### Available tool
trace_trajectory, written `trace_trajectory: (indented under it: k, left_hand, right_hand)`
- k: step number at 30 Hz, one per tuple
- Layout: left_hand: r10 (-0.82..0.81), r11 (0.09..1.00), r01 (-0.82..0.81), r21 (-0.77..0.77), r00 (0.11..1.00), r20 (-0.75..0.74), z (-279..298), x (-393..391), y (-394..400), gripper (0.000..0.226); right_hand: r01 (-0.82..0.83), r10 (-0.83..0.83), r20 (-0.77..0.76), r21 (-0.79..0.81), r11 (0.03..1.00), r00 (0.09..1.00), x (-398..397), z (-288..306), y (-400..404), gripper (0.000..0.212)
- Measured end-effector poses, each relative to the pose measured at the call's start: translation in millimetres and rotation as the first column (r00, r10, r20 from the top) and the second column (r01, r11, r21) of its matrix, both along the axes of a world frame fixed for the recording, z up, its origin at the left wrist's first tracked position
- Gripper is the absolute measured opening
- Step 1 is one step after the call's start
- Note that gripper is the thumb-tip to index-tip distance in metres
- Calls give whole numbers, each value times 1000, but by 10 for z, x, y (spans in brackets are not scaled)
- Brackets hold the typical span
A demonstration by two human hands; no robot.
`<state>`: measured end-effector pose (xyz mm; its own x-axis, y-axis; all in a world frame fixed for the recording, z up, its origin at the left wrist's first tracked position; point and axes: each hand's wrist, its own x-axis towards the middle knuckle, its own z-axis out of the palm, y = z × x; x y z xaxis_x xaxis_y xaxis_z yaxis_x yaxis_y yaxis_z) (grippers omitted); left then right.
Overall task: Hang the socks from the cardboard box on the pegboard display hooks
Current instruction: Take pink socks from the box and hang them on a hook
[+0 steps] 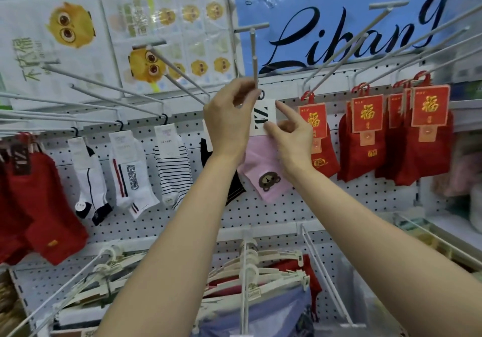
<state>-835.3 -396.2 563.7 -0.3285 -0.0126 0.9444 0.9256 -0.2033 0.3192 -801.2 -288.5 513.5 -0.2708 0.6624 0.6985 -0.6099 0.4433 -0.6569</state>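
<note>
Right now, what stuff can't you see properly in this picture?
- Cardboard box: nowhere in the head view.
- Hook tip: covered by the left hand, so whether the pink sock's hanger is on it can't be told.
- Sock's card: partly covered by both hands; right hand pinches it.
- Black sock: mostly behind the left arm.
- Small card print: too tiny to read.

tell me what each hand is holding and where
The left hand pinches the tip of a white display hook. The right hand pinches the pink bear sock by its white header card.
</note>
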Motion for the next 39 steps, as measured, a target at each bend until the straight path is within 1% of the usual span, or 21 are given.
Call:
trace_trajectory:
  k: [2, 4, 10, 14, 17, 19, 22, 26, 29, 32, 35, 37, 39]
  left_hand:
    - [35, 999, -37, -24, 998, -55, 47, -40, -4, 9]
    - [47, 998, -50, -34, 996, -80, 69, -75, -14, 9]
    - [55, 998, -57, -19, 993, -102, 55, -94, -2, 9]
    - [67, 997, -69, -28, 994, -84, 44, -82, -10, 11]
    - [63, 994, -62, -91, 998, 1, -59, -63, -45, 19]
    - [123, 979, -116, -166, 992, 36, -193, -60, -92, 24]
    - [253, 926, -242, -288, 967, 1, -440, -9, -221, 28]
    - [304, 865, -299, -403, 951, -53, -808, 159, -441, 29]
    - [339, 820, -354, -450, 933, -118, -1112, 326, -590, 31]
    - [343, 794, -388, -469, 922, -182, -1422, 588, -739, 40]
    - [353, 770, -393, -503, 918, -179, -1711, 873, -875, 37]
    - [350, 766, -384, -516, 922, -166, -1887, 1048, -944, 32]
    - [328, 768, -365, -526, 930, -165, -2048, 1230, -1004, 33]
  right_hand:
    - [10, -10, 15, -6, 1000, 1000, -56, 8, -5, 50]
    - [17, -16, 28, -8, 1000, 999, -85, -5, -8, 50]
    - [48, -47, 66, -11, 999, 997, -83, -60, -10, 47]
    - [83, -88, 98, 60, 995, 991, -5, -83, -9, 41]
    - [119, -130, 117, 94, 988, 985, 109, -120, -24, 39]
    - [155, -174, 148, 133, 979, 974, 215, -159, -36, 38]
    - [181, -219, 160, 221, 958, 962, 410, -259, -63, 35]
    - [217, -284, 148, 354, 910, 947, 758, -469, -135, 31]
    - [260, -347, 112, 462, 848, 931, 1078, -687, -214, 29]
    - [300, -398, 82, 524, 797, 914, 1406, -954, -307, 31]
    - [309, -422, 80, 562, 767, 903, 1686, -1233, -395, 30]
    - [314, -436, 79, 581, 751, 896, 1855, -1404, -455, 30]
    - [317, -455, 86, 603, 732, 886, 2024, -1567, -516, 31]
